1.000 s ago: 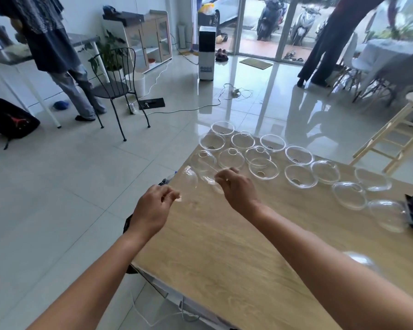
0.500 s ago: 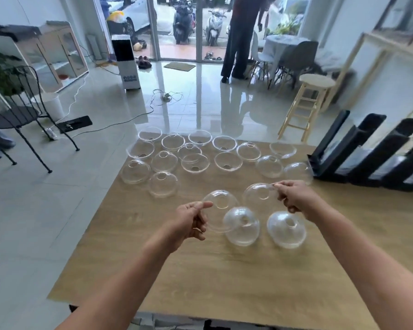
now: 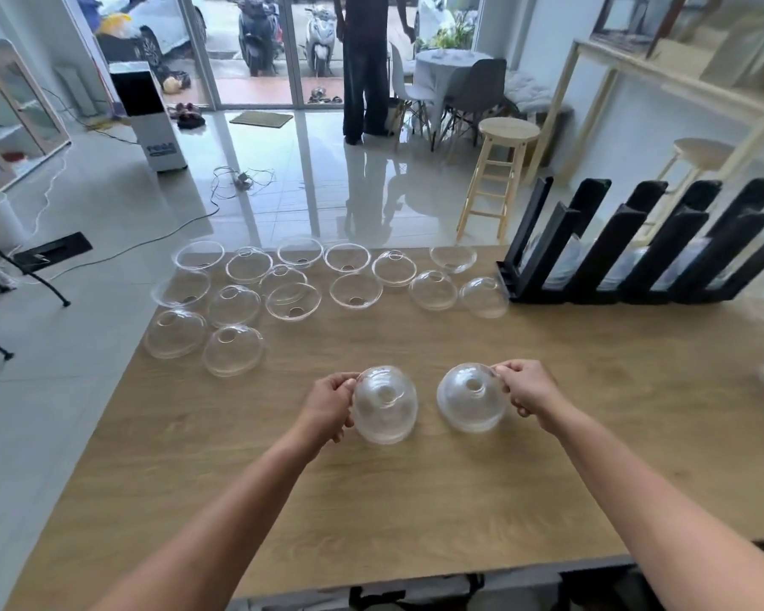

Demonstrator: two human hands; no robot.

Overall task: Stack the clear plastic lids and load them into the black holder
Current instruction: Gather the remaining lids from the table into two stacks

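Now, the head view: at frame centre the left hand pinches a small nest of clear dome lids by its rim, and the right hand pinches a second dome the same way. The two are held just apart over the wood-grain table. They're thin, glossy, see-through plastic with a hole at the crown. I'd judge them feather-light, springy, slick and easy to dent, so the stiffer rim is the place to grip. Loose lids lie in rows upper left. The slotted black holder stands upper right, apparently with some lids inside.
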